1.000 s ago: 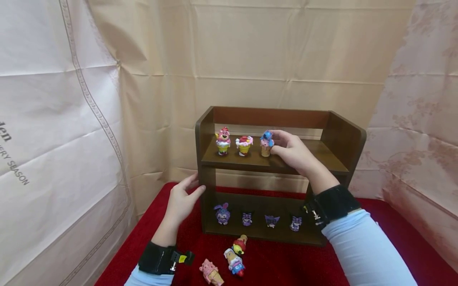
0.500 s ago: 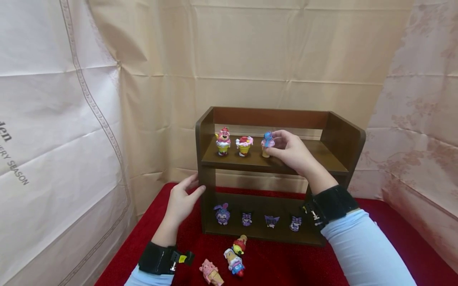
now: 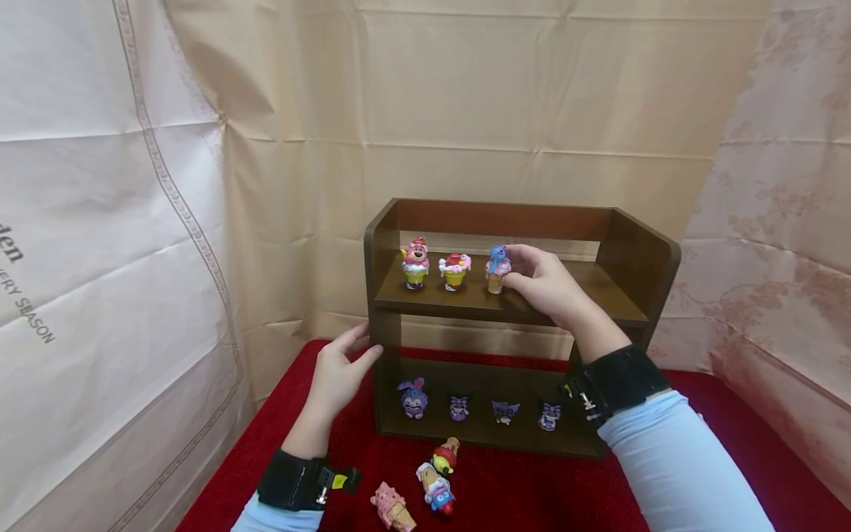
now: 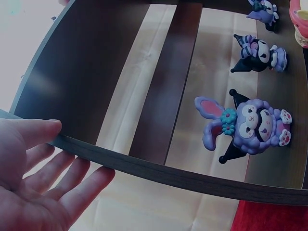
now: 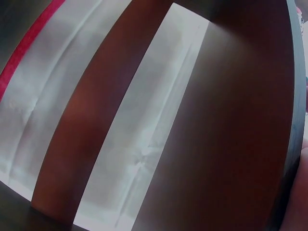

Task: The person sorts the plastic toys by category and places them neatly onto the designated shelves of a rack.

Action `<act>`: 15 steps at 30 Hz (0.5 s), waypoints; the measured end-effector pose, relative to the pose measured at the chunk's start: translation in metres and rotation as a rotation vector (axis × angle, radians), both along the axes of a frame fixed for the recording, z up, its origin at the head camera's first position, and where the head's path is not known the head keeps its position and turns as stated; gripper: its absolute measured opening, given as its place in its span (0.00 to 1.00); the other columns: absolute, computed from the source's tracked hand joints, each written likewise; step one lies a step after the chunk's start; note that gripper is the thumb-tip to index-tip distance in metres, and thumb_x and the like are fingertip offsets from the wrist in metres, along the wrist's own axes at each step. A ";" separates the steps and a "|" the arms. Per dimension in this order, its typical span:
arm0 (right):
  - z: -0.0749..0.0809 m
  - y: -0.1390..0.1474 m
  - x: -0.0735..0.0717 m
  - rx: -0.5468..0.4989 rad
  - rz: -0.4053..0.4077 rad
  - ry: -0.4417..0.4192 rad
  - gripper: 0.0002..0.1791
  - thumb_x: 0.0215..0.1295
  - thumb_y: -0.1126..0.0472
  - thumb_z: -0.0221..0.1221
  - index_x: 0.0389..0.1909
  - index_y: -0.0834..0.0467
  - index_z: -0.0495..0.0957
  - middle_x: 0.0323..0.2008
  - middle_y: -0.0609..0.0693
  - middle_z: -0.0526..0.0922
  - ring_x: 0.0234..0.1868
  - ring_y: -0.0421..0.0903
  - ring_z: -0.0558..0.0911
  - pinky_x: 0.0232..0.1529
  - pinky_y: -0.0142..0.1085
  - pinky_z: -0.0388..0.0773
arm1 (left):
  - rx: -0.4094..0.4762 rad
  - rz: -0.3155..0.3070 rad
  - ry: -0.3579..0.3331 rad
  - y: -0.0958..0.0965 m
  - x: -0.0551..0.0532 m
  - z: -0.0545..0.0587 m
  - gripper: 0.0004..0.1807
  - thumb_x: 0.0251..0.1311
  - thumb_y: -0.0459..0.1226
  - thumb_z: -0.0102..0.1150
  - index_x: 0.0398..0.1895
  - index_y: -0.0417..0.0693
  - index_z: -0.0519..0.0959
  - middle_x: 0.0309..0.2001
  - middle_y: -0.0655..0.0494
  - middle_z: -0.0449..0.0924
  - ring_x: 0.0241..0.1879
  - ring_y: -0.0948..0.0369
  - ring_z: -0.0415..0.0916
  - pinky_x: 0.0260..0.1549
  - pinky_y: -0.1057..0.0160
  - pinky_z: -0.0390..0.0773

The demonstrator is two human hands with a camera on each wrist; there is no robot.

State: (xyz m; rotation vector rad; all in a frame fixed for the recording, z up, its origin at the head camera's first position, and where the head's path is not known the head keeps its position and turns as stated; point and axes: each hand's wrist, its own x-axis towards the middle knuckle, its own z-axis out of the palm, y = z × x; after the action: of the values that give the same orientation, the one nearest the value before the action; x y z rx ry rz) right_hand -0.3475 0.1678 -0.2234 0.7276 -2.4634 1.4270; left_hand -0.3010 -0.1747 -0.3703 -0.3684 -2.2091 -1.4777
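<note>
On the upper shelf, my right hand (image 3: 547,284) pinches a blue-and-pink ice-cream-cone figurine (image 3: 497,270) between thumb and fingers. The figurine stands upright at the shelf's front edge. To its left are a yellow-cupped figurine with a pink bear (image 3: 415,264) and another yellow-cupped one with a red top (image 3: 454,271). My left hand (image 3: 340,377) rests against the left side panel of the brown wooden shelf (image 3: 510,315), fingers extended. In the left wrist view its fingers (image 4: 79,180) lie along the panel edge. Only a sliver of my right hand shows in the right wrist view.
Several purple figurines, among them one with bunny ears (image 3: 414,399), stand on the lower level. On the red cloth (image 3: 525,488) before the shelf lie a pink cone figurine (image 3: 392,506), a blue-faced one (image 3: 436,489) and a red-and-yellow one (image 3: 445,454).
The figurine in my right hand has turned a little and shifted slightly right, with thumb and fingers changing their hold. My left hand has stayed in place.
</note>
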 end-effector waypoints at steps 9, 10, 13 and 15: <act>-0.001 0.001 0.001 0.009 -0.085 -0.003 0.31 0.65 0.51 0.69 0.62 0.63 0.71 0.54 0.60 0.80 0.57 0.54 0.78 0.59 0.49 0.73 | 0.002 0.004 -0.009 0.000 -0.001 -0.001 0.28 0.67 0.38 0.66 0.69 0.43 0.74 0.65 0.43 0.77 0.60 0.48 0.78 0.52 0.48 0.81; -0.001 0.001 0.001 0.006 -0.091 -0.003 0.31 0.65 0.51 0.70 0.61 0.62 0.71 0.53 0.59 0.80 0.57 0.54 0.77 0.59 0.49 0.73 | 0.001 0.004 -0.009 0.000 -0.001 -0.001 0.28 0.67 0.38 0.66 0.69 0.43 0.74 0.65 0.43 0.77 0.60 0.48 0.78 0.52 0.48 0.81; -0.002 0.001 0.001 -0.005 -0.082 0.003 0.31 0.65 0.52 0.69 0.63 0.62 0.70 0.55 0.59 0.80 0.58 0.54 0.77 0.60 0.49 0.73 | 0.003 0.002 -0.010 0.000 -0.001 -0.001 0.28 0.67 0.38 0.66 0.69 0.43 0.75 0.65 0.44 0.77 0.60 0.48 0.78 0.52 0.49 0.82; -0.002 0.001 0.001 -0.012 -0.066 0.009 0.31 0.67 0.55 0.68 0.65 0.62 0.70 0.57 0.59 0.79 0.59 0.54 0.77 0.61 0.49 0.74 | 0.004 -0.001 -0.011 0.000 -0.001 -0.001 0.28 0.67 0.38 0.66 0.70 0.44 0.74 0.65 0.44 0.76 0.60 0.48 0.78 0.51 0.49 0.82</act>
State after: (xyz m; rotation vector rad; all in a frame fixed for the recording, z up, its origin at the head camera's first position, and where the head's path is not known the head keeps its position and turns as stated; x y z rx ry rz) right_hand -0.3467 0.1687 -0.2251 0.6427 -2.4466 1.4108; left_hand -0.3020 -0.1748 -0.3708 -0.3604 -2.2140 -1.4880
